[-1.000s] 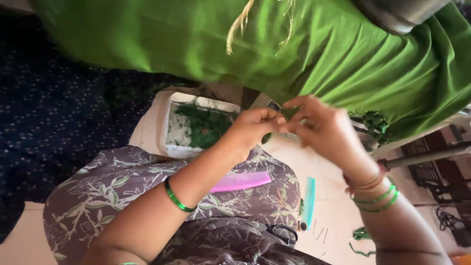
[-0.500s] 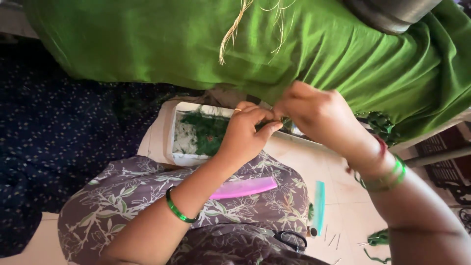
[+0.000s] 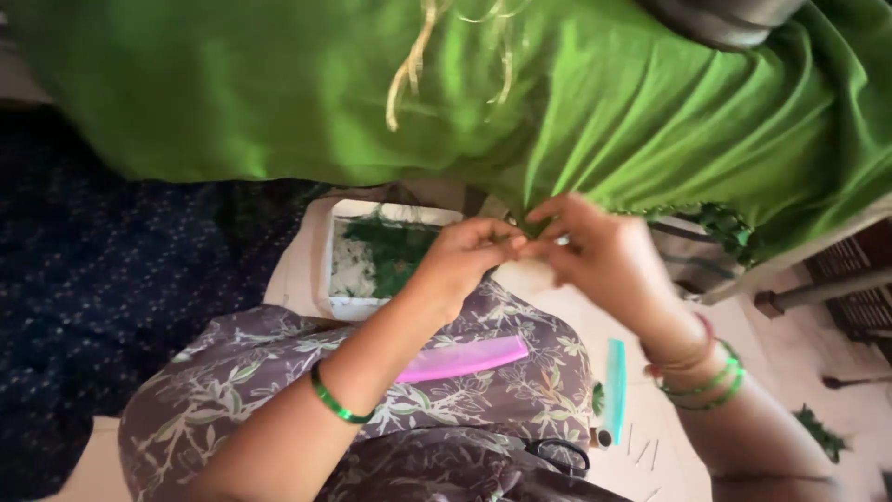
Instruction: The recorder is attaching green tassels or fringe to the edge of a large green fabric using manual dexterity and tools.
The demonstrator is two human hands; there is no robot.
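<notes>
A wide green cloth (image 3: 595,121) hangs across the top of the head view. My left hand (image 3: 460,260) and my right hand (image 3: 604,256) meet fingertip to fingertip at its lower edge, pinching a small bit of the green edge between them. What exactly sits between the fingertips is too small to tell. Behind my left hand lies a white tray (image 3: 346,302) holding dark green threads. A pink comb (image 3: 462,359) rests on my flower-print lap.
A teal comb (image 3: 614,390) and several thin pins lie on the pale floor to the right. Black-handled scissors (image 3: 557,453) sit at the lap's edge. Dark blue dotted fabric (image 3: 111,279) covers the left. Metal legs stand at far right.
My right hand has come down a little from the cloth's edge and my left hand has risen to meet it. The camera view drifted slightly.
</notes>
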